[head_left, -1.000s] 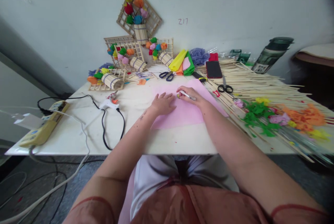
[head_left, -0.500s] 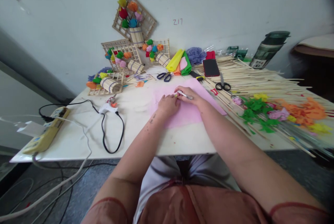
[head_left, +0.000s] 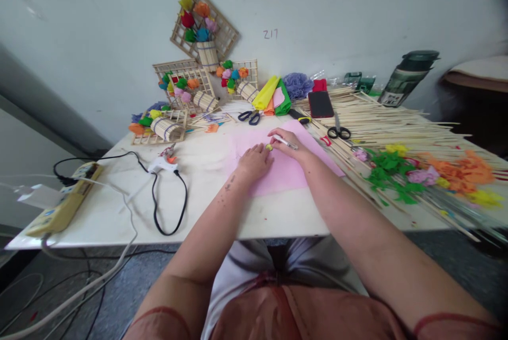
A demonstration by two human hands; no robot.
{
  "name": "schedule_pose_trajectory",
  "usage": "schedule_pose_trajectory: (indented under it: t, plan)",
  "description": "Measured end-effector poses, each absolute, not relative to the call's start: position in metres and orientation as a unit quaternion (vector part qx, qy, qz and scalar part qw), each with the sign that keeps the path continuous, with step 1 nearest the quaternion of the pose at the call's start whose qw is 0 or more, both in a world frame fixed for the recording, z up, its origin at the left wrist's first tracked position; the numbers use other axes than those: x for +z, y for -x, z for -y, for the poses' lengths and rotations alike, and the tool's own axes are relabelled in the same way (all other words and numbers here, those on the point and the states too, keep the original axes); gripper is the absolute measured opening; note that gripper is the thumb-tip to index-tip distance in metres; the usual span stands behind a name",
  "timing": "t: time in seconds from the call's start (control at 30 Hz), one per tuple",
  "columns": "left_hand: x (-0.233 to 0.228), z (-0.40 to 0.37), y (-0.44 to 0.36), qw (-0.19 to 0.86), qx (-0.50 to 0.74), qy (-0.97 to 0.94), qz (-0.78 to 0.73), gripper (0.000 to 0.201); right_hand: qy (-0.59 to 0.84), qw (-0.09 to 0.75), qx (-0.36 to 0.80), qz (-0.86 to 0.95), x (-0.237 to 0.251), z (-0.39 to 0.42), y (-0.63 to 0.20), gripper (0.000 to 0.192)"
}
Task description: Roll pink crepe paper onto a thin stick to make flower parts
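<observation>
A pink paper sheet (head_left: 283, 176) lies flat on the white table. My left hand (head_left: 256, 163) rests on it, palm down with the fingers stretched out. Closed around a white pen (head_left: 286, 142) is my right hand (head_left: 291, 144), its side against the paper. Between the fingertips of both hands sits a small yellow-green piece (head_left: 269, 147), too small to name, on the pink sheet. The pen's tip is hidden by my right fingers.
Black-handled scissors (head_left: 249, 117), a second pair (head_left: 339, 132) and a phone (head_left: 320, 104) lie behind the sheet. Thin sticks (head_left: 392, 123) and coloured paper petals (head_left: 391, 168) spread rightward. At left are a glue gun (head_left: 164, 164), its cord and a power strip (head_left: 65, 205).
My right hand has shifted slightly right with the pen, away from my left fingertips. The small yellow-green piece shows more clearly. The view has moved a little.
</observation>
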State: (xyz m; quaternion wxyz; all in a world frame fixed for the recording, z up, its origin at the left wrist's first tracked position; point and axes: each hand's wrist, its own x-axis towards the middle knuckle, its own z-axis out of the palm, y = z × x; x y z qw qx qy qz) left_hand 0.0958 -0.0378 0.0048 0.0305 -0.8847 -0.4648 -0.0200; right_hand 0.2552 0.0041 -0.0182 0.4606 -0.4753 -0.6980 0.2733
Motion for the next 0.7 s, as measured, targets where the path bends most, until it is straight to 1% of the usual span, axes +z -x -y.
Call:
schedule_pose_trajectory:
  t: [0.2,0.5,0.7]
  plan:
    - [0.0039,0.0369,-0.0956,0.023,-0.019,0.881,0.473,0.048,0.489,0.434,0.266,0.708,-0.0175,-0.0016,-0.2520,0.025]
    - [0.0069,0.0400,-0.0942,0.018,-0.015,0.881,0.472,0.053,0.485,0.419,0.255,0.725,-0.0184,-0.0027,-0.2543,0.027]
    - [0.0060,0.0392,-0.0947,0.021,-0.025,0.881,0.472,0.052,0.477,0.421,0.259,0.727,-0.0163,0.0006,-0.2545,0.026]
